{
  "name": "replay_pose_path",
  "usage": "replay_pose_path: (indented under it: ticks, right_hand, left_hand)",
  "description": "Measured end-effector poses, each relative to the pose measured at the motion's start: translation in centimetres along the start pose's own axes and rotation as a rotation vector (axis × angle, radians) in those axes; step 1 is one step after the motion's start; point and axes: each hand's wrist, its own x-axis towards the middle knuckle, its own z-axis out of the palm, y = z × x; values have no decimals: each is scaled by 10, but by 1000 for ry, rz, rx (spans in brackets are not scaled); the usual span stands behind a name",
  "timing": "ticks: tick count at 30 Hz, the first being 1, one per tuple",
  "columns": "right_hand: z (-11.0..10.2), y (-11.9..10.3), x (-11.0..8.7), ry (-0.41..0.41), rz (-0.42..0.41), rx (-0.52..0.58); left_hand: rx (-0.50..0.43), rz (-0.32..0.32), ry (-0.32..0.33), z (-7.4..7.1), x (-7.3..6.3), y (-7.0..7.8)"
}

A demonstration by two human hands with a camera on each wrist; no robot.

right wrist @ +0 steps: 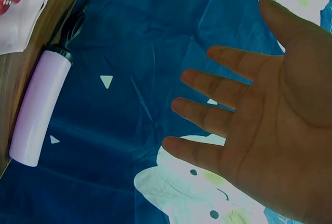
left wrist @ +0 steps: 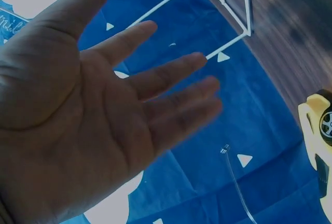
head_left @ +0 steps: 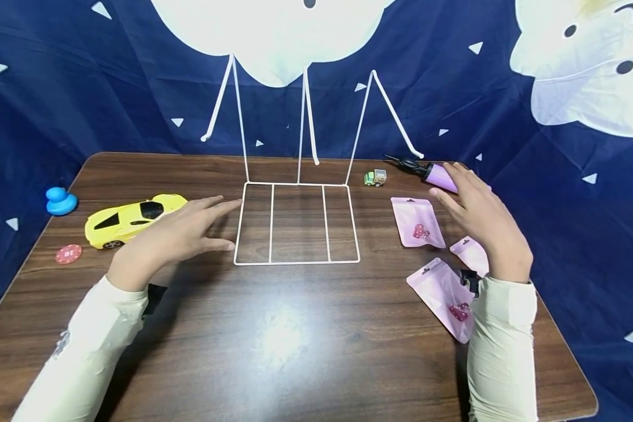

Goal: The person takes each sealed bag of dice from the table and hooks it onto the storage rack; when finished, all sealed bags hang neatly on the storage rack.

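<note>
Poised with left grip (head_left: 176,230) spread and empty, just left of a white wire rack (head_left: 298,184), with rectangular base longest side-to-side; with right grip (head_left: 480,214), likewise spread, farther off.

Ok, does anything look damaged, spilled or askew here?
Nothing looks spilled or broken. The pink bags lie at uneven angles, which seems harmless. The left sleeve bears a greyish patch that breaks its plain cloth; stain, wear or print, I can't tell.

A yellow toy car (head_left: 129,221) and a blue rounded toy (head_left: 61,202) sit left of a white wire rack (head_left: 298,184); flat pink pouches (head_left: 412,214) and a purple cylindrical pump (head_left: 439,177) lie to its right.
</note>
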Motion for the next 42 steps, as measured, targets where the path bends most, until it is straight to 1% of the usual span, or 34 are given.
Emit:
replay_pose_path:
  ticks: [3, 6, 8, 10, 13, 15, 22, 24, 27, 30, 33, 37, 42]
  right_hand:
    - [-1, 2, -2, -6, 15, -1]
    - [-2, 4, -3, -15, 33, -5]
    - [-2, 6, -3, -19, 43, -6]
    - [-2, 8, -3, -24, 55, -7]
    - [-2, 11, -2, -33, 62, -4]
    - [-2, 12, -3, -41, 66, 1]
    - [-3, 12, -4, -27, 47, 9]
    - [-3, 13, -4, -22, 39, 15]
    - [-3, 14, -5, -19, 30, 18]
    - [-3, 17, -6, -17, 22, 21]
    - [-3, 19, -8, -31, 40, 25]
    - [-4, 22, -12, -45, 71, 27]
    - [-5, 30, -16, -39, 70, 25]
  left_hand:
    - [-62, 48, -22, 2, 3, -1]
    - [-104, 74, -64, 5, 5, -3]
    - [-119, 74, -80, 7, 6, -4]
    - [-126, 71, -81, 10, 7, -6]
    - [-141, 83, -77, 14, 10, -8]
    - [-160, 89, -88, 17, 11, -9]
    - [-259, 77, -199, 25, 19, -13]
    - [-277, 79, -219, 28, 20, -16]
    - [-301, 89, -234, 33, 21, -19]
    - [-314, 92, -245, 37, 22, -20]
    - [-317, 94, -248, 39, 22, -20]
    - [-290, 104, -256, 42, 24, -21]
    - [-260, 138, -252, 44, 26, -23]
